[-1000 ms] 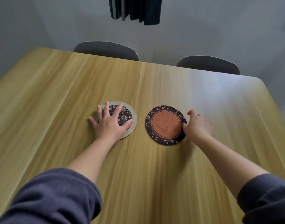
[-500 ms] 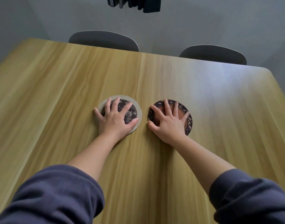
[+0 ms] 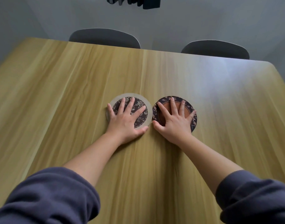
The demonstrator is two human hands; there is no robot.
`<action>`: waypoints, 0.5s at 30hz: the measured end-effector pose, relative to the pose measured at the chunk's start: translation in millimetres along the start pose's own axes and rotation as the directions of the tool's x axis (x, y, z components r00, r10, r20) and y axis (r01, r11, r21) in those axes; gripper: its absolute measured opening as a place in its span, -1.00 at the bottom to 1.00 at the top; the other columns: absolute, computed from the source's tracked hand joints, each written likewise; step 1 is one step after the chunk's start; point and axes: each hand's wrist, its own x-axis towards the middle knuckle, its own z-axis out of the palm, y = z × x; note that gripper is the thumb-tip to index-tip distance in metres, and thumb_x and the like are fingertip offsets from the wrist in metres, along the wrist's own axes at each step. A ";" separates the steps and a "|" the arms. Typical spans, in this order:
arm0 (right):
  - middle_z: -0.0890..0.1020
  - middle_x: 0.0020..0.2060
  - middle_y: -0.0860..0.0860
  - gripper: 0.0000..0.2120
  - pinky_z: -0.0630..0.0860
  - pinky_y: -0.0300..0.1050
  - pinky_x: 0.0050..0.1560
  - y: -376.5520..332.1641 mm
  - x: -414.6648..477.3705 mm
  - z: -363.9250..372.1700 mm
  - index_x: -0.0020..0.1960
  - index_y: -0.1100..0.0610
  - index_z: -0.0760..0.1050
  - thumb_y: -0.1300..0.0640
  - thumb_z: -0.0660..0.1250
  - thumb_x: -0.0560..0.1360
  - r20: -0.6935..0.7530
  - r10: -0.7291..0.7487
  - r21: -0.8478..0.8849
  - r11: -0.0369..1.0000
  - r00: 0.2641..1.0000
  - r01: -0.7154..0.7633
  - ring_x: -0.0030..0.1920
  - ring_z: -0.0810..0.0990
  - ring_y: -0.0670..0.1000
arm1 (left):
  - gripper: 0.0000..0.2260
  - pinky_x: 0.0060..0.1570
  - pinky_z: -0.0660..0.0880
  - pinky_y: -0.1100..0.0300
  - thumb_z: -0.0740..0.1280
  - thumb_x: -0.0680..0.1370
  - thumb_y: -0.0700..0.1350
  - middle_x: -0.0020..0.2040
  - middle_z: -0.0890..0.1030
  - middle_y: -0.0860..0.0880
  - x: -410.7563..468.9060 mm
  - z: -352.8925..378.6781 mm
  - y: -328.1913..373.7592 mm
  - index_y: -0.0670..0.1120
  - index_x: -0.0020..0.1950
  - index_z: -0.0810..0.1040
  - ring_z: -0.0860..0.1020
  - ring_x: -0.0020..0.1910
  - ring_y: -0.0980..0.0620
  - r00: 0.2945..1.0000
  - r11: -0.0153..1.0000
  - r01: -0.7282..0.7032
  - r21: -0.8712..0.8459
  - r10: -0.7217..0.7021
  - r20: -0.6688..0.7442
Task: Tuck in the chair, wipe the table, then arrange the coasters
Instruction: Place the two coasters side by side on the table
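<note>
Head view: left hand (image 3: 125, 120) presses flat on beige-rimmed coaster (image 3: 142, 120), right hand (image 3: 175, 123) flat on orange-centred coaster (image 3: 193, 122) just beside.

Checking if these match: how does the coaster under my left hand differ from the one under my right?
Rim: the left coaster is pale beige, the right coaster dark with leaves. Centre: the left coaster is dark floral, the right coaster plain orange-brown. Both are round and lie flat on the table.

Left grip (image 3: 125, 122), right grip (image 3: 175, 125) — both flat, fingers (image 3: 172, 105) spread (palms down), bare forearms extended
</note>
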 end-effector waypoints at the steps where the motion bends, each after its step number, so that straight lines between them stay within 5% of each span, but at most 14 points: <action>1: -0.12 0.60 0.01 -0.25 -0.35 0.53 0.31 0.3 -0.3 0.2 0.51 -0.35 -0.11 -0.51 -0.14 0.36 -0.005 0.000 0.000 1.000 1.000 0.000 0.55 -0.29 0.25 | -0.28 0.31 -0.23 -0.46 -0.03 0.35 0.47 0.58 -0.10 0.01 1.6 -0.6 -1.2 0.31 0.49 0.04 -0.17 0.54 -0.11 1.000 1.000 -0.010 -0.005 0.010 0.002; 15: -0.14 0.59 0.00 -0.23 -0.31 0.57 0.29 1.5 3.2 -1.9 0.52 -0.33 -0.13 -0.51 -0.19 0.35 0.022 0.008 -0.020 1.000 1.000 -0.007 0.55 -0.29 0.23 | -0.31 0.31 -0.22 -0.47 0.07 0.38 0.44 0.58 -0.09 0.00 12.7 -5.9 -16.3 0.33 0.49 0.04 -0.18 0.54 -0.10 0.994 0.994 -0.106 0.006 0.106 0.026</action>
